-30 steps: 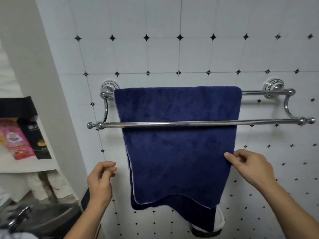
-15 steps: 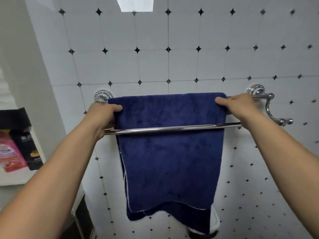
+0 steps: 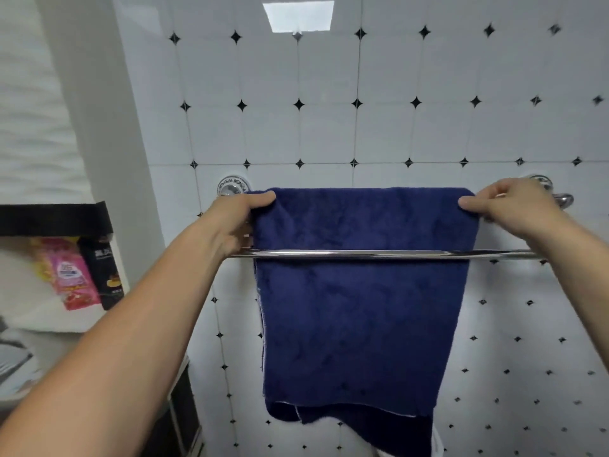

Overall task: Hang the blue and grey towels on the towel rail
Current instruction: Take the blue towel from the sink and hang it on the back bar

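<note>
A dark blue towel (image 3: 359,318) hangs folded over the back bar of a chrome double towel rail (image 3: 362,254) fixed to the tiled wall. Its front bar crosses in front of the towel. My left hand (image 3: 235,222) pinches the towel's top left corner at the back bar. My right hand (image 3: 514,209) pinches the top right corner, thumb on the fabric. The towel's lower edges hang uneven, with a white hem showing. No grey towel is in view.
A white shelf unit at the left holds a pink packet (image 3: 71,275) and a black packet (image 3: 107,275), under a black strip (image 3: 54,217). The rail's round wall mounts (image 3: 232,186) sit at both ends. A white wall corner juts out at the left.
Both hands rose from beside the towel's lower half to its top corners on the back bar and took hold there. The view shifted left and upward.
</note>
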{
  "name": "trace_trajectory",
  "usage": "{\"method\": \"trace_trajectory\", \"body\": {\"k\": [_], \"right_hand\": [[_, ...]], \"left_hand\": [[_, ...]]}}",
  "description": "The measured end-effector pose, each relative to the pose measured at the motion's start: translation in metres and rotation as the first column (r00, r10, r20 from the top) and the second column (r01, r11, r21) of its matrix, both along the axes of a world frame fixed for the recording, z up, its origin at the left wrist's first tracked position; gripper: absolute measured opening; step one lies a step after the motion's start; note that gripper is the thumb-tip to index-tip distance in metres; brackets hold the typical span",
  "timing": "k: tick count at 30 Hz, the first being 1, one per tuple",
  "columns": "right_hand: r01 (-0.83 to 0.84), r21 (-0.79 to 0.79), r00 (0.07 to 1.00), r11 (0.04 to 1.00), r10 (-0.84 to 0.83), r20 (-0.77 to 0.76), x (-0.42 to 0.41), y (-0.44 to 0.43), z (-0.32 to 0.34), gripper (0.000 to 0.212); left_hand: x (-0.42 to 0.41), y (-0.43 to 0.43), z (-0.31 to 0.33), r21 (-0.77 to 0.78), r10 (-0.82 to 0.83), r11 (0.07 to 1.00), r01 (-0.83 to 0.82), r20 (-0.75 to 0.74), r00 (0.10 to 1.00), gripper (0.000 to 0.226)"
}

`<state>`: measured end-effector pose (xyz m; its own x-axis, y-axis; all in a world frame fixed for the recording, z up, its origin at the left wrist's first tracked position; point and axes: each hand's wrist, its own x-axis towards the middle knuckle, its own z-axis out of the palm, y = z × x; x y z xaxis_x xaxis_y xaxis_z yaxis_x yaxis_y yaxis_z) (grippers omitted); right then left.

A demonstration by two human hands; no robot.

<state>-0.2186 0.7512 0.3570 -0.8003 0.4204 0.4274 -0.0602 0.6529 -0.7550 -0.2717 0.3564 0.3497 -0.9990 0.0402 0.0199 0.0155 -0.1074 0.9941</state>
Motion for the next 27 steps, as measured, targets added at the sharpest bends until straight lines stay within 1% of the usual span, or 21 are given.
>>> {"method": "trace_trajectory", "body": {"k": [1, 2, 4, 5, 6, 7, 9, 11, 13, 15, 17, 19, 21, 22, 23, 25, 27], "right_hand": [[0.062, 0.104, 0.997, 0.993, -0.056, -0.057, -0.002, -0.003, 0.002, 0.029], [0.096, 0.221, 0.994, 0.971, -0.082, -0.072, -0.003, -0.007, 0.005, 0.03], [0.103, 0.434, 0.994, 0.895, -0.104, -0.022, -0.007, -0.017, 0.007, 0.028], [0.103, 0.485, 0.994, 0.869, -0.111, -0.012, -0.009, -0.019, 0.006, 0.026], [0.105, 0.478, 0.994, 0.872, -0.107, -0.024, -0.01, -0.021, 0.006, 0.022], [0.098, 0.431, 0.995, 0.897, -0.092, -0.036, -0.008, -0.021, 0.006, 0.018], [0.062, 0.33, 0.998, 0.942, -0.054, -0.032, 0.0, -0.014, 0.006, 0.012], [-0.031, 0.242, 0.998, 0.97, 0.018, 0.052, 0.011, -0.001, 0.004, 0.009], [-0.138, 0.2, 0.979, 0.97, 0.103, 0.177, 0.023, 0.009, 0.002, 0.014], [-0.191, 0.203, 0.952, 0.96, 0.131, 0.277, 0.029, 0.012, 0.002, 0.012], [-0.176, 0.167, 0.956, 0.97, 0.128, 0.264, 0.03, 0.012, 0.005, 0.014], [-0.133, 0.067, 0.975, 0.989, 0.118, 0.19, 0.025, 0.012, 0.007, 0.024], [-0.103, -0.031, 0.985, 0.994, 0.107, 0.138, 0.018, 0.008, 0.007, 0.035], [-0.082, -0.07, 0.989, 0.994, 0.09, 0.12, 0.013, 0.006, 0.004, 0.038], [-0.059, -0.108, 0.993, 0.992, 0.069, 0.093, 0.008, 0.003, 0.001, 0.037], [-0.036, -0.144, 0.998, 0.989, 0.043, 0.047, 0.002, 0.002, -0.003, 0.026], [-0.022, -0.139, 0.998, 0.99, 0.029, 0.048, 0.0, 0.006, -0.004, 0.023]], "left_hand": [[-0.001, 0.001, 0.0, -0.01, -0.013, 1.0, 0.014, 0.009, 1.0, 0.02], [-0.002, 0.004, 0.0, -0.007, -0.016, 1.0, 0.016, 0.022, 1.0, 0.018], [-0.005, 0.009, 0.0, 0.026, -0.008, 1.0, 0.007, 0.037, 0.999, 0.009], [-0.005, 0.011, -0.001, 0.053, -0.01, 0.999, 0.008, 0.03, 1.0, 0.006], [-0.005, 0.012, -0.001, 0.077, -0.015, 0.997, 0.014, 0.014, 1.0, 0.004], [-0.005, 0.011, -0.003, 0.08, -0.019, 0.997, 0.019, -0.005, 1.0, 0.004], [-0.005, 0.0, -0.006, 0.005, -0.019, 1.0, 0.019, -0.041, 0.999, 0.015], [-0.003, -0.014, -0.009, -0.156, -0.058, 0.987, 0.048, -0.06, 0.997, 0.027], [0.0, -0.024, -0.007, -0.286, -0.134, 0.951, 0.12, -0.029, 0.991, 0.035], [0.002, -0.024, -0.002, -0.331, -0.164, 0.93, 0.159, 0.011, 0.986, 0.028], [0.001, -0.02, 0.003, -0.28, -0.162, 0.946, 0.164, 0.03, 0.986, 0.021], [-0.004, -0.016, 0.005, -0.131, -0.158, 0.978, 0.163, 0.043, 0.986, 0.021], [-0.007, -0.01, 0.005, 0.024, -0.147, 0.989, 0.146, 0.052, 0.988, 0.021], [-0.009, -0.005, 0.003, 0.038, -0.142, 0.989, 0.14, 0.053, 0.988, 0.019], [-0.01, 0.0, 0.001, -0.003, -0.131, 0.991, 0.131, 0.047, 0.99, 0.015], [-0.013, 0.009, -0.002, -0.161, -0.092, 0.982, 0.095, 0.025, 0.995, 0.005], [-0.016, 0.009, -0.005, -0.336, -0.054, 0.94, 0.052, 0.002, 0.999, 0.011]]}}
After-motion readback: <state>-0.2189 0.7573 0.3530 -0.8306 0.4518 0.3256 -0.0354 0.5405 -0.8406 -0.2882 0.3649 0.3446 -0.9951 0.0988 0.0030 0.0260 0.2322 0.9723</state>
